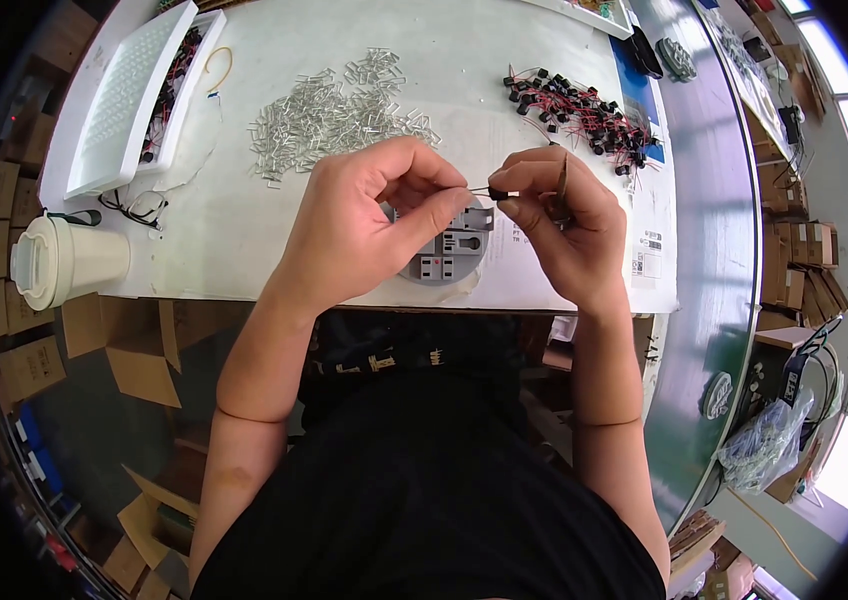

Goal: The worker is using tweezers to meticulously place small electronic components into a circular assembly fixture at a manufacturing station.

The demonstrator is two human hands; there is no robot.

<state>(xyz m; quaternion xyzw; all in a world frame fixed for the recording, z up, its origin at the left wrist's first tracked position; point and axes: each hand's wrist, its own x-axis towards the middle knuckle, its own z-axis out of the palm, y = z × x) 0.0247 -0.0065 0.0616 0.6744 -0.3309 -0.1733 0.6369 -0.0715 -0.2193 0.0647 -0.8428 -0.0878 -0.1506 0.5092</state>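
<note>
Between the thumb and fingers of my right hand (579, 215) is a small black wired component (499, 193), its thin leads running left. My left hand (364, 215) is closed in a pinch at the far end of those leads. A slim brownish pointed tool (563, 180) also sits in my right hand, held against the palm by the other fingers; its kind is unclear. Beneath my hands stands a round grey fixture (434, 268) with slots and raised blocks, partly hidden by my left hand.
Clear tube-like pieces (319, 120) lie heaped beyond my left hand. Black components with red wires (584, 115) are piled at the far right. A white foam box (129, 110) and a lidded cream container (64, 262) stand left. Cardboard boxes (134, 350) sit below the table edge.
</note>
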